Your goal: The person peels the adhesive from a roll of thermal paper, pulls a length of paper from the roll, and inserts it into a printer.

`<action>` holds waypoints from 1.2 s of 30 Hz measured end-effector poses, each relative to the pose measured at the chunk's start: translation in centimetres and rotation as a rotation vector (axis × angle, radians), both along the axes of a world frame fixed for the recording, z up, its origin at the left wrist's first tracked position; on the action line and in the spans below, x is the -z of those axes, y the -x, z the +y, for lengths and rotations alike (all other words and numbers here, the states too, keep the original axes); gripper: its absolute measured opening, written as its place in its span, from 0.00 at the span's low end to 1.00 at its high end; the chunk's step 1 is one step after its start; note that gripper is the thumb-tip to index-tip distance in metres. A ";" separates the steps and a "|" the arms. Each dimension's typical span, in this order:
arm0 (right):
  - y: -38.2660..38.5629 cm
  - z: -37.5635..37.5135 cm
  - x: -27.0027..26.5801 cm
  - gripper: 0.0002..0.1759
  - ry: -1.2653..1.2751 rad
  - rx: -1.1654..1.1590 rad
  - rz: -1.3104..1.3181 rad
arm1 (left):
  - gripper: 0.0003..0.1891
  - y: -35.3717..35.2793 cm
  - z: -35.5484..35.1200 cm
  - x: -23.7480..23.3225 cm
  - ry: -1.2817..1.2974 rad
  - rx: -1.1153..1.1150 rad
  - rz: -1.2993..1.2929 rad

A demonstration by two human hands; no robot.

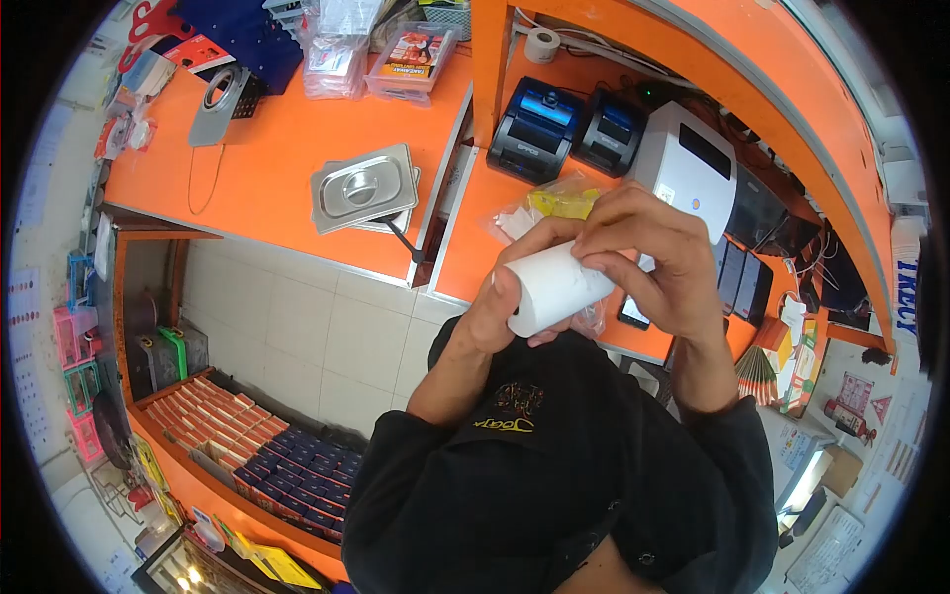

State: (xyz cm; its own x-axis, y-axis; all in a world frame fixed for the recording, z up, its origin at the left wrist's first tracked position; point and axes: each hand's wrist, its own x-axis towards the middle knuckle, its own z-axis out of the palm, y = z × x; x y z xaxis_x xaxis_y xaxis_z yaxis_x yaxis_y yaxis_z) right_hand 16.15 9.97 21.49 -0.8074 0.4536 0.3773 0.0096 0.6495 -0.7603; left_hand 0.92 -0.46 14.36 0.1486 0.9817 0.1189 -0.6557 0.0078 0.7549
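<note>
Both hands meet on one white paper roll [560, 289], raised in front of the black shirt [584, 465] and near the front edge of the orange table [267, 148]. Left hand [487, 309] is partly closed, curled around the roll from its left end, with the thumb by the round end face, a finger reaching over the upper side and other fingertips just showing below. Right hand [661, 252] is bent at the knuckles and only slightly open, its fingertips and thumb drawn close together on the paper toward the far end; whether they pinch a loose edge or simply rest on the surface, I cannot tell. The roll lies tilted between them, its left end lower than its right. Just behind the hands, a clear plastic bag [564, 202] with something yellow in it rests on the table, and beyond that stand two dark printers, the nearer one [534, 134] larger than its neighbour [610, 135], with a white machine [683, 163] beside them. A phone [634, 313] lies partly hidden below the right hand. Well apart on the left, steel lids [364, 188] sit overlapping near the table's edge, and a clear tub [413, 64] with a printed label stands farther back, beside some plastic-wrapped packets [336, 59]
</note>
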 end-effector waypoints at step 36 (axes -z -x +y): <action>0.1 -1.5 2.2 0.09 0.016 0.109 -0.015 | 0.42 -0.4 -0.2 2.4 0.219 0.122 -0.118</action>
